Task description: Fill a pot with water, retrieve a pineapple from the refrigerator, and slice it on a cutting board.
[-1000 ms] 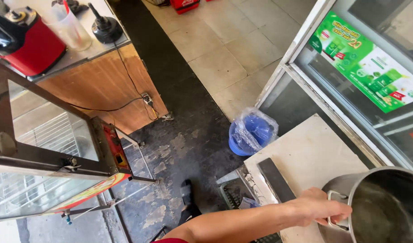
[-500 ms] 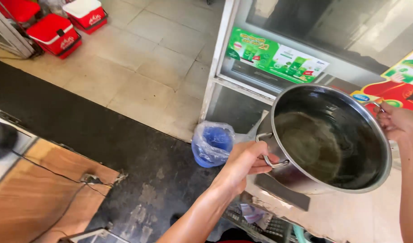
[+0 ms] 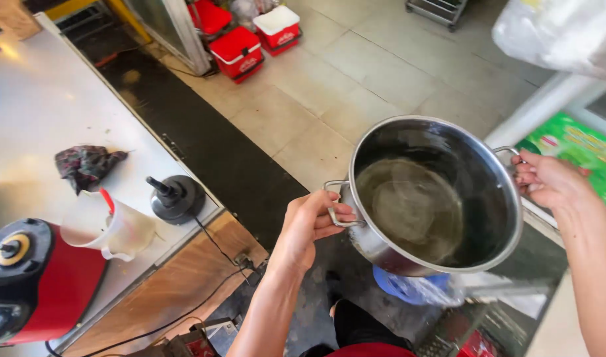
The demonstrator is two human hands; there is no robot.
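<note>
A large steel pot [image 3: 435,198] hangs in the air in front of me, tilted slightly, with a shallow layer of liquid at its bottom. My left hand [image 3: 309,225] grips the wire handle on the pot's left side. My right hand [image 3: 547,178] holds the handle on its right side. Below the pot a blue plastic bag [image 3: 409,287] shows on the floor.
A metal counter [image 3: 45,119] on the left carries a dark rag [image 3: 85,165], a black blender base [image 3: 177,198], a plastic jug [image 3: 111,228] and a red appliance [image 3: 38,284]. Red cooler boxes [image 3: 240,49] stand on the tiled floor beyond a black floor mat [image 3: 217,152].
I have lifted the pot off the right-hand surface with both hands and turned left; the counter with the blender base and jug has come back into view.
</note>
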